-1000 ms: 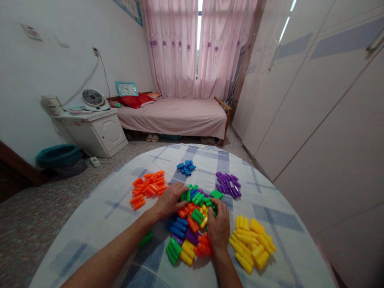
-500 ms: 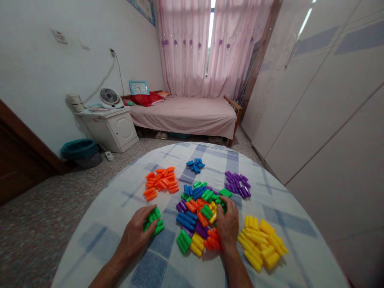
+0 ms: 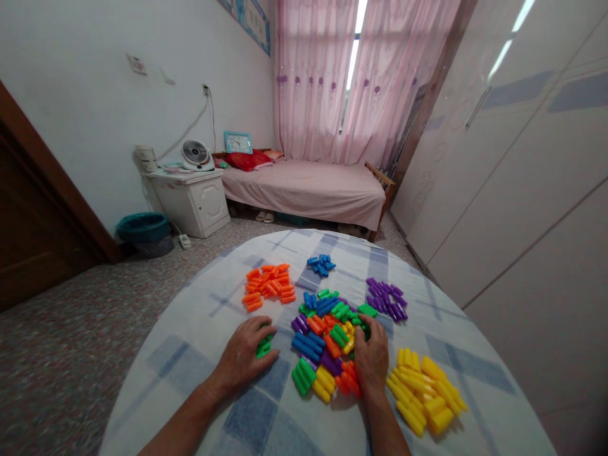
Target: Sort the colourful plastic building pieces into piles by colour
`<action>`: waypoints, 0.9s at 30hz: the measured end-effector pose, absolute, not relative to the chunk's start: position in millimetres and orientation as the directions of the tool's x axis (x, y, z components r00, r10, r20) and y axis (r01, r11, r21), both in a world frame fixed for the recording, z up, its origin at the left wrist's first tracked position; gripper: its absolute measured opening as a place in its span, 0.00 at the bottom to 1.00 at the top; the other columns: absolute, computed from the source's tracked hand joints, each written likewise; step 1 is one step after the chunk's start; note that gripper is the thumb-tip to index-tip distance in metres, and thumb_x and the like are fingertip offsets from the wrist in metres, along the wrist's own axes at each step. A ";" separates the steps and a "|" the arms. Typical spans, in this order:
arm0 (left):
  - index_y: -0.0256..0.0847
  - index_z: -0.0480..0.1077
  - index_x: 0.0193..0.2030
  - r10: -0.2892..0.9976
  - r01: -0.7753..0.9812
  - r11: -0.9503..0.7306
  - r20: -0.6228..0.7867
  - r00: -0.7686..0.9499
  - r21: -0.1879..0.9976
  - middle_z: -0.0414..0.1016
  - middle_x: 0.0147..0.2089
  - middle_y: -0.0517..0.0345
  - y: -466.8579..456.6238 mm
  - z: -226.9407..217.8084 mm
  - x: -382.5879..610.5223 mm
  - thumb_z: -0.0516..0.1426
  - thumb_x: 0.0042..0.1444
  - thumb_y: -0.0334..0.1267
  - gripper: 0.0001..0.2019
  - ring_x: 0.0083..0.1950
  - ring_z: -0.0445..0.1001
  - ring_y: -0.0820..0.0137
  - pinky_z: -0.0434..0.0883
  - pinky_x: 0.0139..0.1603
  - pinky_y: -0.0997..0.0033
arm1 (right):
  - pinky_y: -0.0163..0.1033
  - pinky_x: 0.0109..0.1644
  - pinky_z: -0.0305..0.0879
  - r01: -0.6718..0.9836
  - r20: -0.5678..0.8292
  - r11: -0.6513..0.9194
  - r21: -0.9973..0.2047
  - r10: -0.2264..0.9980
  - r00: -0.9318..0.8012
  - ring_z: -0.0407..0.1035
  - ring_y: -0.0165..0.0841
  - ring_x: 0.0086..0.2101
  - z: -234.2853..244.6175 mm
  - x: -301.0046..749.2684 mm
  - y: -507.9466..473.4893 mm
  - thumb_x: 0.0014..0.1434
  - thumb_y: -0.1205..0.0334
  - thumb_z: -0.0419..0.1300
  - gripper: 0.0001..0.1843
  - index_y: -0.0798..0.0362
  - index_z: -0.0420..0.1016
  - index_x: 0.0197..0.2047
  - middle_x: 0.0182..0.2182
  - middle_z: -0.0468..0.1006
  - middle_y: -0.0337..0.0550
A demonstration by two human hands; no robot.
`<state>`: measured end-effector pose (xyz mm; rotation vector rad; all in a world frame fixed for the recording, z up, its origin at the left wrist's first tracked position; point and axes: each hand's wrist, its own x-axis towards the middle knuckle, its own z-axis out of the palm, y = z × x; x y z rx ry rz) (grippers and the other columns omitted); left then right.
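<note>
My left hand (image 3: 247,353) lies over a few green pegs (image 3: 263,346) on the checked tablecloth (image 3: 199,354), left of the mixed pile, fingers curled round them. My right hand (image 3: 372,355) rests on the right side of the mixed pile of coloured pegs (image 3: 327,339), its fingertips curled among green pegs. Sorted heaps lie around: orange pegs (image 3: 267,286) at the left, blue pegs (image 3: 320,264) at the back, purple pegs (image 3: 386,298) at the right, yellow pegs (image 3: 425,391) at the near right.
The round table's edge (image 3: 142,373) curves close on the left. Beyond stand a bed (image 3: 308,190), a white bedside cabinet (image 3: 190,199) with a fan (image 3: 196,154), a teal basin (image 3: 142,228) on the floor, and wardrobe doors (image 3: 513,177) on the right.
My left hand left the mixed pile with green pegs and brought them down to the near left of the cloth. My right hand stayed on the pile. The camera turned left.
</note>
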<state>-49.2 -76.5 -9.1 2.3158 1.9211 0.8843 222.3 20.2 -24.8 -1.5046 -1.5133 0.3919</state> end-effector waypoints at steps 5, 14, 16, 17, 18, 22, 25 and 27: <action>0.42 0.73 0.46 0.906 0.904 -0.232 0.418 0.066 0.360 0.71 0.52 0.48 -74.6 -9.1 -49.2 0.60 0.50 0.42 0.16 0.54 0.70 0.59 0.70 0.54 0.56 | 0.44 0.54 0.56 0.602 0.387 0.215 -0.769 0.906 0.171 0.63 0.41 0.47 -26.1 223.9 22.8 0.55 0.55 0.48 0.20 0.54 0.71 0.46 0.45 0.71 0.49; 0.42 0.74 0.46 0.892 0.899 -0.259 0.445 0.081 0.353 0.72 0.51 0.49 -70.2 -10.1 -51.2 0.59 0.52 0.44 0.16 0.52 0.71 0.59 0.71 0.53 0.56 | 0.45 0.55 0.56 0.606 0.384 0.202 -0.769 0.904 0.186 0.63 0.41 0.47 -23.8 222.4 21.4 0.55 0.55 0.48 0.20 0.55 0.71 0.46 0.45 0.71 0.49; 0.42 0.74 0.45 0.889 0.894 -0.270 0.449 0.089 0.357 0.73 0.51 0.49 -70.2 -10.1 -52.1 0.58 0.54 0.45 0.15 0.52 0.72 0.59 0.71 0.53 0.56 | 0.45 0.55 0.56 0.605 0.377 0.192 -0.773 0.906 0.194 0.63 0.41 0.47 -22.2 221.1 20.6 0.55 0.56 0.48 0.20 0.54 0.71 0.46 0.45 0.71 0.49; 0.42 0.74 0.45 0.890 0.892 -0.272 0.448 0.090 0.361 0.73 0.50 0.49 -70.3 -10.0 -52.5 0.57 0.55 0.46 0.15 0.52 0.72 0.60 0.71 0.53 0.56 | 0.45 0.55 0.56 0.603 0.374 0.189 -0.775 0.906 0.197 0.63 0.41 0.47 -21.5 220.5 20.3 0.54 0.56 0.48 0.20 0.54 0.71 0.46 0.45 0.71 0.49; 0.42 0.74 0.45 0.891 0.890 -0.271 0.446 0.088 0.366 0.73 0.50 0.49 -70.4 -9.9 -52.8 0.56 0.56 0.46 0.15 0.52 0.72 0.60 0.71 0.53 0.56 | 0.45 0.55 0.56 0.600 0.373 0.188 -0.778 0.906 0.200 0.63 0.41 0.47 -21.0 220.0 20.0 0.54 0.56 0.48 0.20 0.54 0.71 0.46 0.45 0.71 0.49; 0.41 0.73 0.46 0.890 0.881 -0.269 0.449 0.074 0.388 0.73 0.50 0.49 -71.2 -8.6 -53.4 0.53 0.59 0.47 0.16 0.52 0.71 0.62 0.70 0.54 0.57 | 0.45 0.55 0.56 0.596 0.384 0.197 -0.778 0.901 0.203 0.63 0.41 0.47 -20.3 219.3 19.3 0.54 0.57 0.48 0.20 0.54 0.71 0.46 0.45 0.71 0.48; 0.41 0.72 0.47 0.874 0.882 -0.260 0.484 0.041 0.394 0.73 0.51 0.49 -71.8 -6.8 -53.6 0.51 0.61 0.45 0.15 0.53 0.71 0.63 0.71 0.54 0.58 | 0.45 0.55 0.56 0.599 0.389 0.201 -0.775 0.899 0.201 0.63 0.41 0.47 -20.7 219.3 19.2 0.54 0.57 0.48 0.20 0.54 0.71 0.46 0.45 0.71 0.48; 0.40 0.72 0.47 0.849 0.886 -0.249 0.528 0.005 0.391 0.72 0.51 0.49 -72.6 -5.6 -53.3 0.50 0.62 0.43 0.14 0.53 0.71 0.63 0.71 0.53 0.59 | 0.45 0.55 0.56 0.597 0.393 0.207 -0.775 0.898 0.198 0.63 0.40 0.47 -21.0 219.2 19.3 0.55 0.57 0.48 0.19 0.54 0.71 0.46 0.45 0.71 0.48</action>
